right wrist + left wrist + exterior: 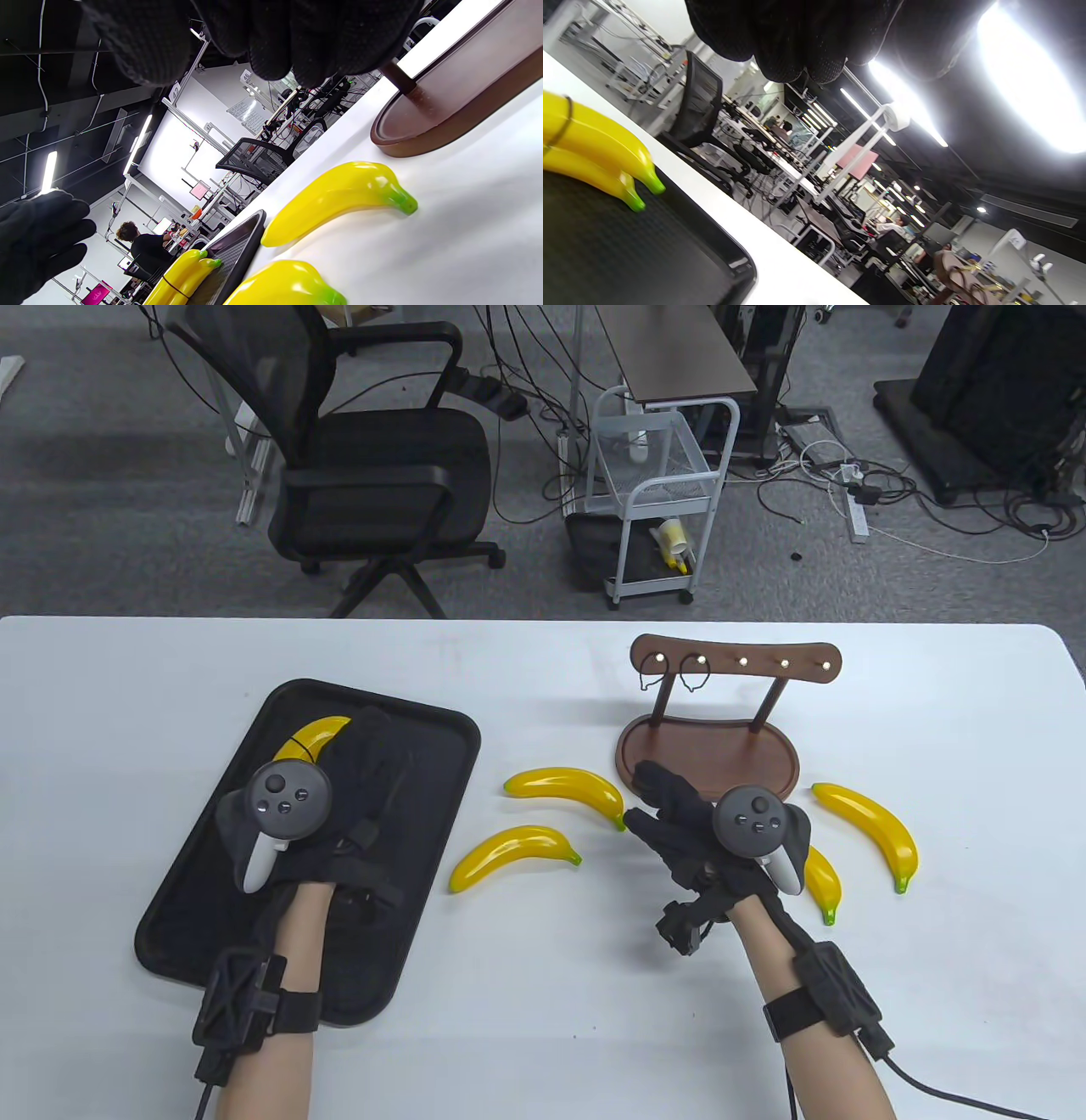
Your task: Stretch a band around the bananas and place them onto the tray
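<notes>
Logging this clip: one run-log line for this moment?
banded bananas: on tray | left hand: open above | right hand: open | loose bananas: four on table

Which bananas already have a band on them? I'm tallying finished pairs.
Only the banana pair lying on the black tray, under the left hand. A thin dark band circles both. The four loose bananas on the white table carry none.
</notes>
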`<state>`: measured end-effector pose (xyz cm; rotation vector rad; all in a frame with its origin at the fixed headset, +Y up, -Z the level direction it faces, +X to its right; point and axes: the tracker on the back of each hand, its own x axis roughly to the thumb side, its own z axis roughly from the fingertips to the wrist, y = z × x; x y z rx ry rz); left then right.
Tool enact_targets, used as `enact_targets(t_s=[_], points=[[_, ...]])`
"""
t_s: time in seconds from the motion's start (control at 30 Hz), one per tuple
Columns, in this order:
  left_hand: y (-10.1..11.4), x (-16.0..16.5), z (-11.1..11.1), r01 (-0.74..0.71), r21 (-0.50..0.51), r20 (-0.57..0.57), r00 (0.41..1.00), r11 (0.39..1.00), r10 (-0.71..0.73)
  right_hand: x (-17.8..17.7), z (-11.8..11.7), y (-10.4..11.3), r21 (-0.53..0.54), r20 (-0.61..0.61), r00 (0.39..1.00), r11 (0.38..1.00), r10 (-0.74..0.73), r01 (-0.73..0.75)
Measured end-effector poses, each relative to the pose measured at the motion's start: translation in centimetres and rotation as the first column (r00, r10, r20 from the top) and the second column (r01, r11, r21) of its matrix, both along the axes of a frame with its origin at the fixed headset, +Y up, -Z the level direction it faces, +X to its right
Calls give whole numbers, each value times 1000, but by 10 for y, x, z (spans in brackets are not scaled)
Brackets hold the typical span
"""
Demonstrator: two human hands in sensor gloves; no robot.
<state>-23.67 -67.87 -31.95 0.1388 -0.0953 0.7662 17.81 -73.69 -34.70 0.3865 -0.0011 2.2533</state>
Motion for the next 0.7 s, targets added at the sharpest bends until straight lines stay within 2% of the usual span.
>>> enact_targets(t_s=[0.13,0.3,0.7], points=[[-6,23,4,-32,-10,61,998,999,33,3,-1,0,3,11,1000,1000,6,-6],[-15,47,8,15,7,124,992,1000,-15,5,0,0,6,24,1000,1000,18,-18],[-45,75,13,7,-48,231,973,999,4,9,-2,-6,-17,56,998,1000,9,-8]])
